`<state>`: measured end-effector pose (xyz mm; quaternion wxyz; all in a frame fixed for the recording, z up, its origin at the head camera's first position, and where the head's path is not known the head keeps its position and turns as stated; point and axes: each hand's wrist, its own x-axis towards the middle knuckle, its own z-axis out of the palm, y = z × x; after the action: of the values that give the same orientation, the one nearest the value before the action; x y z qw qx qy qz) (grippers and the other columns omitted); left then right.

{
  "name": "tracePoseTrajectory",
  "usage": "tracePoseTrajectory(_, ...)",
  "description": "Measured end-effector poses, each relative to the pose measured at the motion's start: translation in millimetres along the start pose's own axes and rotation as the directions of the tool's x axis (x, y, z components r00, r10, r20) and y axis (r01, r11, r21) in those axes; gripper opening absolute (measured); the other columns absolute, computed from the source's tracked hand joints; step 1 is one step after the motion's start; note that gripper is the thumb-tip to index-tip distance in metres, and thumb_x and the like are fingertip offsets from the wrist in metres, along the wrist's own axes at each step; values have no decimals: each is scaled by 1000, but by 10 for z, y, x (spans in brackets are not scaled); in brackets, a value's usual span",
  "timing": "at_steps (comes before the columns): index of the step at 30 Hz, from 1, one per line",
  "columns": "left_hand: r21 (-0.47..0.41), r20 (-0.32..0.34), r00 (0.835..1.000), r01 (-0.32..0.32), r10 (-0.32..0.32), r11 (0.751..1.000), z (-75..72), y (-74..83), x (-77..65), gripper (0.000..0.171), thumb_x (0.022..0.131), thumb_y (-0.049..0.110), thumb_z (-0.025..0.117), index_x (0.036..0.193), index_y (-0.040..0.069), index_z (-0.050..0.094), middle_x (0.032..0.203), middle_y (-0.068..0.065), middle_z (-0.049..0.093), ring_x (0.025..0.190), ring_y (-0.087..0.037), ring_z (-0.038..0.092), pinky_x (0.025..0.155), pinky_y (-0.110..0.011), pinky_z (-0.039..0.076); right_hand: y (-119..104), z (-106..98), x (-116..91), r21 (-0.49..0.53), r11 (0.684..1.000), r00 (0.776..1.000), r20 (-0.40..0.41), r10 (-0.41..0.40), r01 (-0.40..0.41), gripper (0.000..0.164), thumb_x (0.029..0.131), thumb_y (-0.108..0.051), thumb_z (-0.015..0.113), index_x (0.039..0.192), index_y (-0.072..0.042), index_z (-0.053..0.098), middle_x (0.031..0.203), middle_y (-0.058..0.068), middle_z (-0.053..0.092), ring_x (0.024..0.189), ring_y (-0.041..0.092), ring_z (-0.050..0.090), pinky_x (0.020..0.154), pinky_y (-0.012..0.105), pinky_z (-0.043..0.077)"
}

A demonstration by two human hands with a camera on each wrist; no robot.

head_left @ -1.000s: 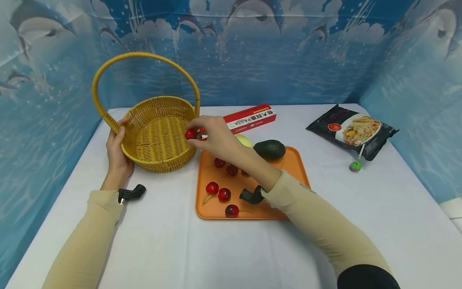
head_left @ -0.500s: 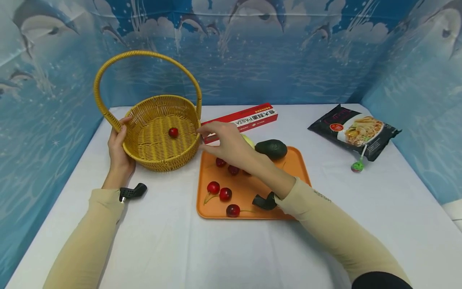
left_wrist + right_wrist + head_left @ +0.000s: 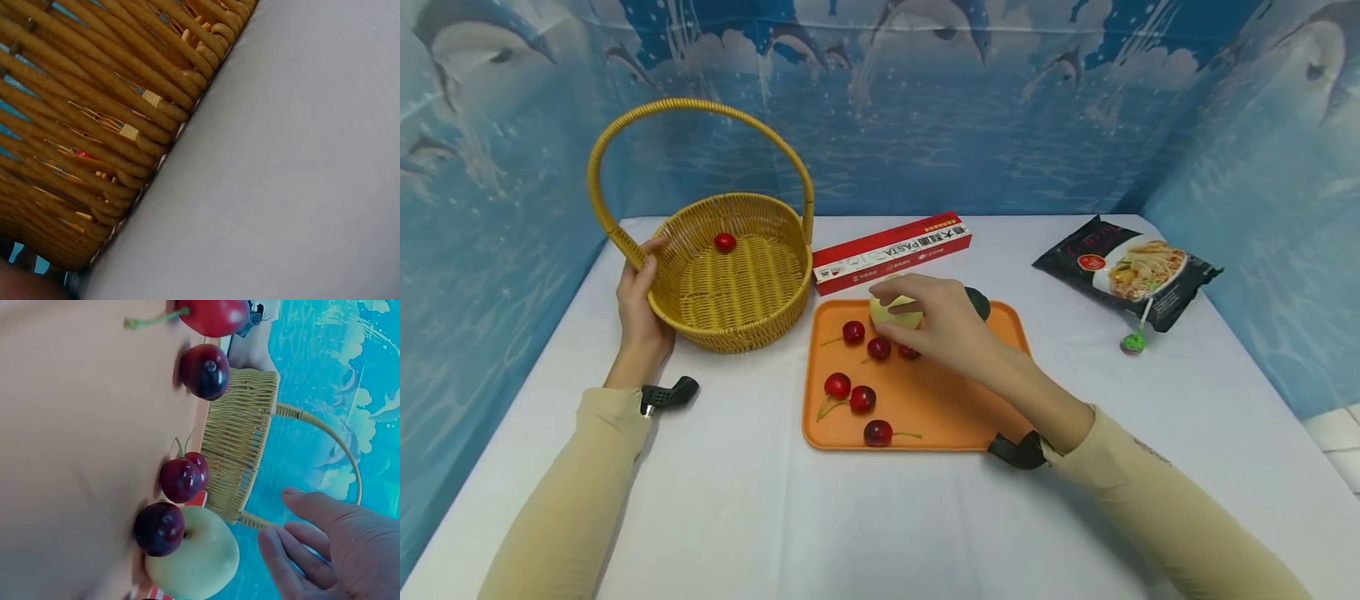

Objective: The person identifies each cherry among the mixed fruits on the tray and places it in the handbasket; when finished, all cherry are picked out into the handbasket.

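A yellow wicker basket [image 3: 730, 275] with a tall arched handle stands at the left. My left hand [image 3: 643, 312] grips its left side beside the foot of the handle. One red cherry [image 3: 725, 242] lies inside, against the back wall. Over the orange tray [image 3: 958, 408] my right hand [image 3: 943, 321] hovers with nothing in it, thumb and fingers apart. Just beyond its fingertips sits a pale green apple [image 3: 194, 553], partly hidden in the head view. Several dark red cherries [image 3: 862, 399] lie on the tray. An avocado [image 3: 977, 302] shows partly behind the hand.
Behind the tray a red and white pasta box [image 3: 891, 252] lies at a slant. A black noodle packet [image 3: 1127, 271] lies at the right, with a small green-wrapped lollipop [image 3: 1133, 342] by its front edge. A blue dolphin-print curtain [image 3: 880, 125] closes off the back.
My right hand has let a cherry go into the basket and moved right, back over the tray. The cherry has rolled to the basket's back. My left hand has kept its grip.
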<state>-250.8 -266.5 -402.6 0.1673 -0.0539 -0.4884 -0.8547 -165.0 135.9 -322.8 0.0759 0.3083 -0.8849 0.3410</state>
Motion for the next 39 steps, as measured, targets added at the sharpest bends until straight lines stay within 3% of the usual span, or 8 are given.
tracePoseTrajectory(9,0,-11,1000,16,-16,1000,-17,3,18,35,102,14,48,135,1,53,153,-9,41,144,-29,30,116,-34,30,-14,35,-165,33,998,998,-10,56,-56,45,84,-19,80,127,-13,65,123,2,68,104,17,70,86,38,58)
tracePoseTrajectory(21,12,-14,1000,22,-21,1000,-3,11,31,37,102,16,49,136,2,53,153,-8,41,143,-27,32,115,-33,31,-63,341,-282,156,988,995,96,-25,10,45,84,-22,80,126,-17,66,112,1,71,101,15,68,88,35,57)
tracePoseTrajectory(27,16,-16,1000,22,-22,1000,-5,9,8,36,102,16,49,135,3,53,152,-8,42,143,-28,32,115,-34,31,-119,401,-345,86,996,972,234,5,-26,51,82,-36,81,127,-19,65,118,-7,70,104,7,66,91,28,54)
tracePoseTrajectory(34,0,-15,1000,25,-25,1000,-3,-5,6,37,102,15,49,136,1,52,152,-9,42,144,-28,31,115,-33,31,-68,408,-378,122,985,938,338,78,-125,51,79,-35,83,125,-21,66,107,-12,70,97,6,65,86,24,55)
tracePoseTrajectory(39,1,-11,1000,8,-8,1000,-12,-8,10,37,102,14,48,136,-1,52,152,-10,42,144,-28,31,116,-32,30,-29,418,-385,89,989,928,365,79,-119,44,80,-33,83,121,-25,69,106,-17,69,95,5,64,86,23,54)
